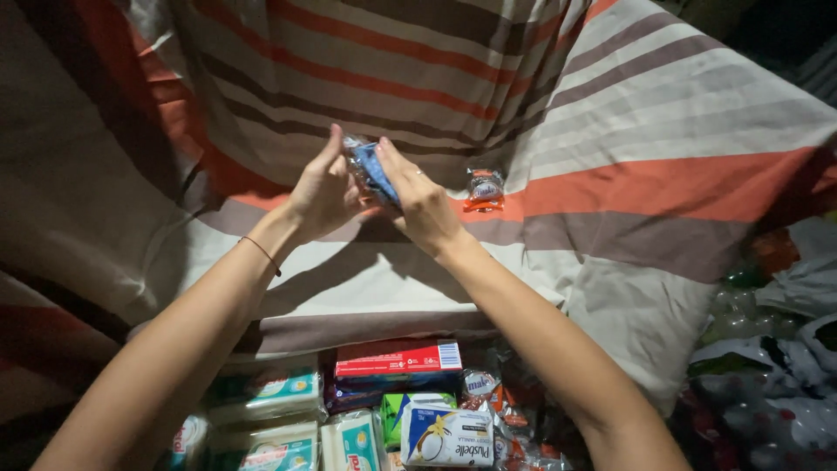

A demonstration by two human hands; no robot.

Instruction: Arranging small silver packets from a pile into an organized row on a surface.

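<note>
My left hand (321, 190) and my right hand (424, 202) meet over a striped bedsheet (628, 131), both gripping a small blue clear-wrapped packet (370, 169) between the fingers. A thin cord bracelet circles my left wrist. Just right of my right hand, a small orange-and-clear wrapped packet (485, 188) lies on the sheet, apart from both hands.
Below my arms sits a pile of goods: a red flat box (398, 358), a white box with a flower picture (447, 434), teal-and-white soap packs (277, 392), a green pack (403, 404), small orange-wrapped packets (488, 392). Plastic bags and bottles (767, 349) crowd the right side.
</note>
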